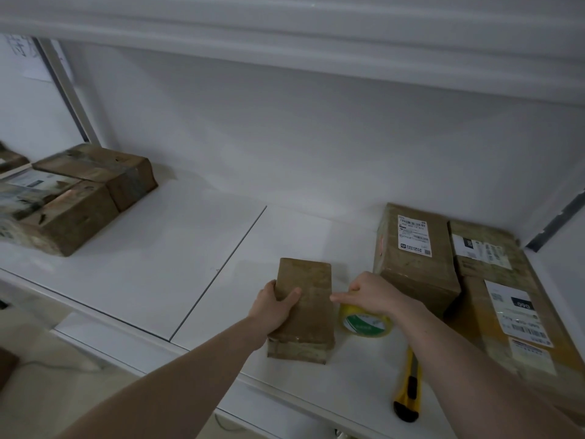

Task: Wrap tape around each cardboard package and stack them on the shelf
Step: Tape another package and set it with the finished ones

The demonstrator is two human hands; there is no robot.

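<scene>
A wide bare stretch of shelf (190,248) lies open between the taped boxes (76,191) stacked at far left and the small box (304,308) near the front edge. To the right the way is crowded: the tape roll (364,323) sits just beside the small box, the knife (408,388) lies at the front edge, and the labelled boxes (459,274) fill the right corner. The upper shelf (285,42) overhangs.

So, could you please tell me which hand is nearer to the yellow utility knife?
Right. The right hand is above the tape roll, just beyond the knife. The left hand grips the small box, farther left.
</scene>
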